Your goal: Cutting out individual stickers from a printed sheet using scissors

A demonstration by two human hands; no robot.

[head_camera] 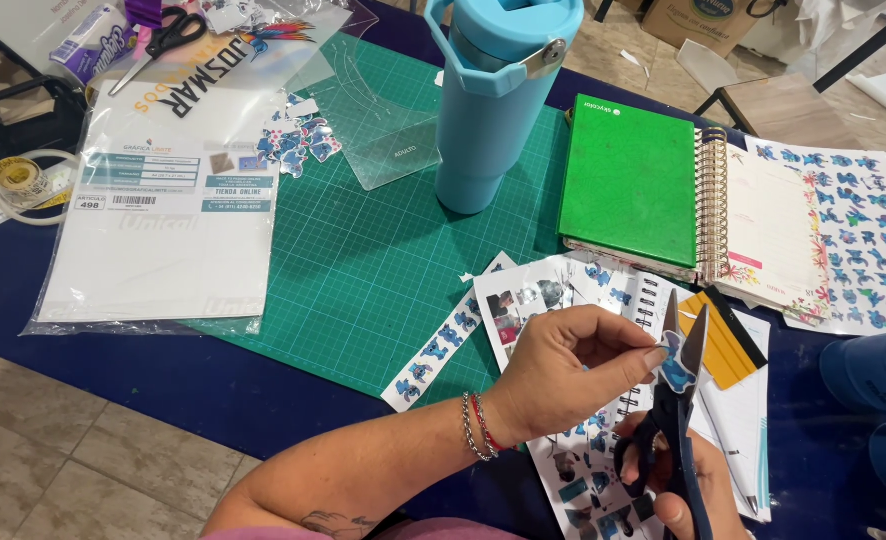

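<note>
- Scissors [685, 400] with dark handles, blades parted and pointing up, held in the right hand [685, 488], whose fingers are closed through the loops.
- Left hand [573, 372] pinches a small blue cartoon sticker [674, 368] between thumb and fingertips, right at the blades — the piece sits between them, above the lower right of the table.
- Done so far, judging by the layout: a heap of cut-out blue stickers [296, 143] lies on the green cutting mat [363, 270], near the clear plastic template [383, 130]; a trimmed strip of the same figures [441, 345] lies at the mat's lower edge.
- Left to do, apparently: a full printed sheet of blue figures [848, 235] at far right looks uncut; a sheet of photo stickers [573, 470] under the hands also seems whole.
- Nearby: light blue tumbler [493, 100], green notebook [628, 180] on an open spiral planner [758, 235], yellow squeegee [728, 345], bagged paper pack [163, 200], second pair of scissors [163, 40] at top left.
</note>
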